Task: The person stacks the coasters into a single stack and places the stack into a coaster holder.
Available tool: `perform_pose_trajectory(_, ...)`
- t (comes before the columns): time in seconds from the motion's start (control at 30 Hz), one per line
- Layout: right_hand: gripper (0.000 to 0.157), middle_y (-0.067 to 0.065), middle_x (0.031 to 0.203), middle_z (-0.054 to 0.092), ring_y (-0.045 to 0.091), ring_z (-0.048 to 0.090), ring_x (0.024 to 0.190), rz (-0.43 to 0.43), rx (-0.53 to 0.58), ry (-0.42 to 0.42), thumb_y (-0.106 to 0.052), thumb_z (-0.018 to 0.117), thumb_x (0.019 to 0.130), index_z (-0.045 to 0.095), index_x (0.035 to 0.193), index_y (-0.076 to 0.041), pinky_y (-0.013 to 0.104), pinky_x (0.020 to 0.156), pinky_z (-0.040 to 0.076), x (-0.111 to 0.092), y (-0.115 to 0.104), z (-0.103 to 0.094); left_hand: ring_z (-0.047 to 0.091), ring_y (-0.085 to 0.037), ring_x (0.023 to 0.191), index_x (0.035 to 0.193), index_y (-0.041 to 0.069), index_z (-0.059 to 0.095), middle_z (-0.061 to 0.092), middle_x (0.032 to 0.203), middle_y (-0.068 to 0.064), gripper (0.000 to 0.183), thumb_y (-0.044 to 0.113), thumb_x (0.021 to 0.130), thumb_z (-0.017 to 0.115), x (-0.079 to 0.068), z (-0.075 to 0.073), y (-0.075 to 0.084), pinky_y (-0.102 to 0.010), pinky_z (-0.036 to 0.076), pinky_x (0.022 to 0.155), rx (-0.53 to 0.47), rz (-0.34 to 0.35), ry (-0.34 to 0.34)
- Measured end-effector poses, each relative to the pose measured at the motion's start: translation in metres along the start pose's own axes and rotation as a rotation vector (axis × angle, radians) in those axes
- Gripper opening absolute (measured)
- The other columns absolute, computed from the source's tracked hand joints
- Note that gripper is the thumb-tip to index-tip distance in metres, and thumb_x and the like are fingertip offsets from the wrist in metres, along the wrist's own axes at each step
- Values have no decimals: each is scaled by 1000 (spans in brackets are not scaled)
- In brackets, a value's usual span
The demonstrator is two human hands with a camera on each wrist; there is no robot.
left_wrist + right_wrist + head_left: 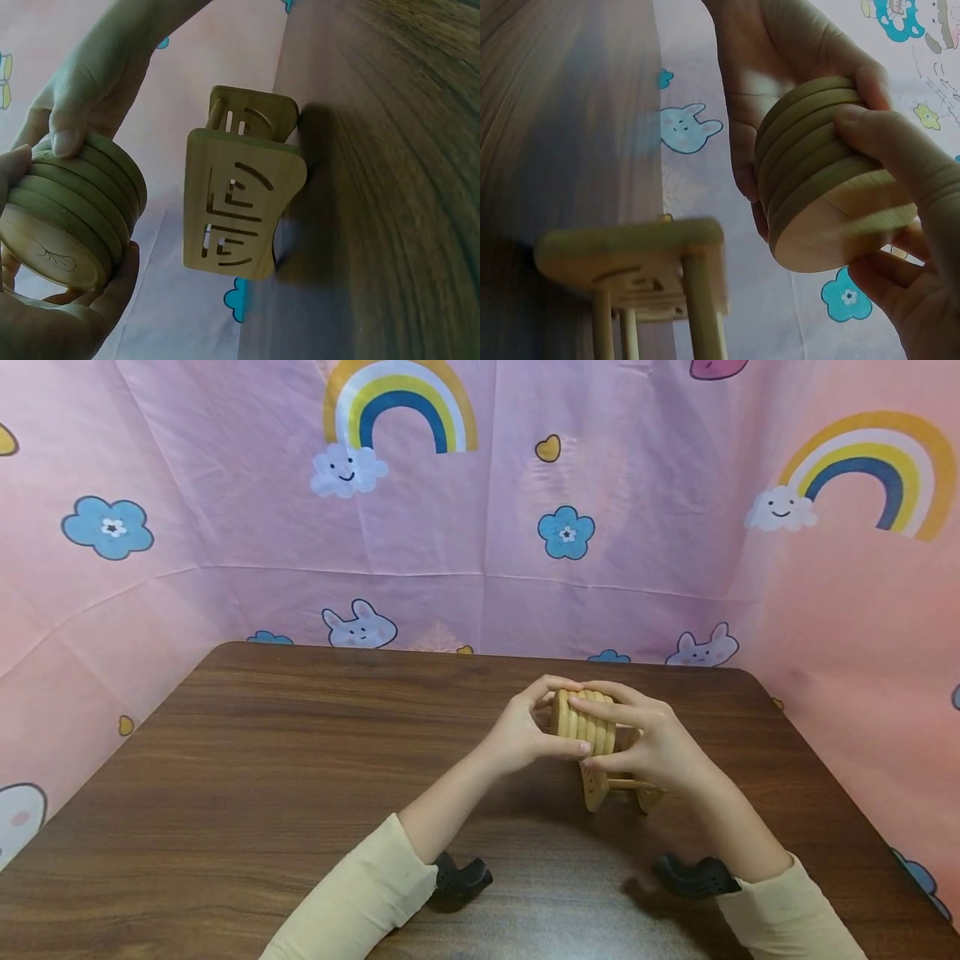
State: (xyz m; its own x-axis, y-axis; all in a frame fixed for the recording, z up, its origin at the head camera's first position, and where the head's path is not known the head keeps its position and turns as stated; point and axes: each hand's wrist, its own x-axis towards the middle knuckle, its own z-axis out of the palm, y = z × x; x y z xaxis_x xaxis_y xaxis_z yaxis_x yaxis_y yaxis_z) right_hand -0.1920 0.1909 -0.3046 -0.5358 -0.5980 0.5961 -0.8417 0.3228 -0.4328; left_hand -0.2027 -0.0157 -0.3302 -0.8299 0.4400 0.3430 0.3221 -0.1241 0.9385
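Between both hands, raised over the table, is a stack of round wooden coasters tipped on its side. My left hand grips it from the left, thumb along the near side and fingers over the far side. From the right, my right hand grips the same stack with fingers and thumb. A line carving marks the end coaster in the left wrist view. Just below and behind the right hand stands a wooden holder with slotted end panels joined by round rods; the hand partly hides it in the head view.
The brown wood-grain table reaches back to a pink and purple printed cloth hung around it. Dark wrist mounts stick out by both cream sleeves, low over the table.
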Motion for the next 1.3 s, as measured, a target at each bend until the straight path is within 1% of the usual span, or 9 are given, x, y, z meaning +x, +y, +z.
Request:
perform_pose_trajectory(0.2, 73, 11, 132, 54, 28, 52, 117, 29, -9, -16, -5, 91, 59, 64, 127, -11, 20, 92, 41, -9, 6, -7, 60, -20, 100, 127, 14, 54, 58, 122, -9, 62, -3, 73, 80, 5, 10, -4, -35, 54, 76, -13, -18, -3)
perform_pose_trajectory(0.3, 74, 11, 134, 53, 28, 51, 119, 30, -1, -24, -4, 90, 59, 63, 128, -11, 21, 94, 40, -12, 10, -10, 58, -19, 104, 128, 16, 54, 56, 124, -7, 63, 0, 73, 80, 7, 14, -5, -33, 53, 76, 10, -40, 6)
perform_pose_trajectory(0.43, 73, 13, 133, 53, 26, 50, 120, 21, 16, -31, 0, 89, 60, 63, 128, -8, 21, 93, 42, -16, 18, -14, 56, -19, 106, 129, 18, 54, 55, 125, -4, 64, 3, 73, 81, 11, 18, -7, -32, 53, 76, 35, -64, 8)
perform_pose_trajectory(0.53, 72, 14, 132, 54, 22, 51, 119, 16, 25, -34, 1, 88, 60, 63, 127, -6, 22, 92, 43, -19, 23, -16, 57, -16, 104, 127, 19, 54, 57, 121, -3, 62, 3, 74, 81, 14, 22, -11, -31, 53, 76, 37, -55, 7)
perform_pose_trajectory(0.57, 72, 16, 131, 54, 21, 51, 119, 17, 25, -33, 2, 88, 60, 63, 126, -4, 22, 93, 43, -19, 21, -17, 57, -17, 103, 127, 18, 54, 57, 120, -4, 61, 3, 74, 81, 14, 24, -8, -31, 53, 76, 35, -58, 5)
perform_pose_trajectory(0.77, 69, 27, 127, 53, 10, 48, 120, 48, 41, -42, 13, 85, 57, 61, 122, 7, 18, 92, 41, -19, 0, -27, 57, -16, 99, 125, 22, 55, 57, 115, 1, 60, 8, 74, 83, 17, 36, -15, -32, 53, 73, 65, -51, 22)
perform_pose_trajectory(0.8, 70, 27, 127, 52, 10, 47, 121, 53, 47, -41, 14, 85, 57, 61, 122, 8, 18, 93, 41, -21, 3, -28, 56, -15, 99, 124, 24, 55, 57, 115, 3, 60, 10, 73, 83, 19, 38, -20, -31, 53, 73, 82, -39, 28)
perform_pose_trajectory(1.0, 74, 22, 131, 52, 11, 47, 124, 37, 67, -30, 14, 86, 54, 62, 123, 4, 21, 96, 39, -35, 31, -32, 52, -15, 97, 122, 23, 56, 56, 117, 6, 59, 12, 72, 85, 24, 46, -20, -29, 50, 72, 137, 2, 51)
perform_pose_trajectory(1.3, 73, 20, 132, 52, 17, 47, 124, 36, 115, -39, 9, 87, 57, 62, 125, 1, 24, 98, 38, -40, 41, -36, 55, -12, 100, 122, 22, 55, 55, 122, 8, 60, 9, 71, 85, 25, 53, -20, -28, 51, 76, 109, 32, 59)
